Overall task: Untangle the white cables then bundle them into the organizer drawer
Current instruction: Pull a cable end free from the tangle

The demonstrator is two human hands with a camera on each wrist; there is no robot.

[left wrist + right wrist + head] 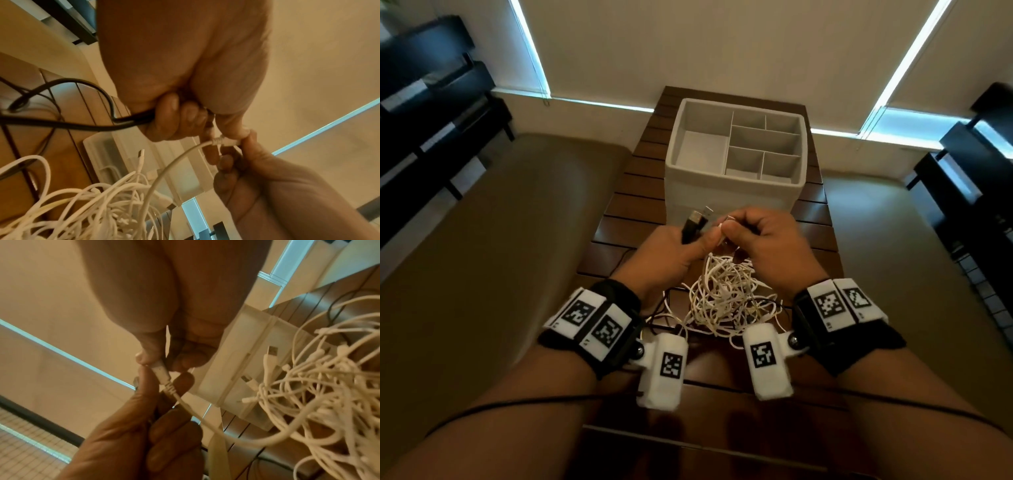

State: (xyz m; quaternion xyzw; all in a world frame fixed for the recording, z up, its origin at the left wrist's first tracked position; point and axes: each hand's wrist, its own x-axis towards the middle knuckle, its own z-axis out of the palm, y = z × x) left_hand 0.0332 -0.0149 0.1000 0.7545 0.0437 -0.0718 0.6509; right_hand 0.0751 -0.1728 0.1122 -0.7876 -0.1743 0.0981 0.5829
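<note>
A tangle of white cables [726,294] lies on the slatted wooden table [619,205] between my wrists. Just above it my right hand [732,229] pinches a white cable's plug [159,369] between thumb and fingers. My left hand [705,240] grips two black USB cables [693,224] in its curled fingers. Its thumb and forefinger also pinch the same white plug [225,141]. From the plug the white cable [164,172] hangs down into the tangle. The grey organizer drawer [722,195] stands just beyond my hands, its compartments open and bare.
Black cable [61,125] trails from my left hand across the table. Loose white USB plugs [271,353] stick out of the tangle near the organizer's front wall. Tan cushions [500,240] flank the narrow table, and black shelves [431,102] stand at both sides.
</note>
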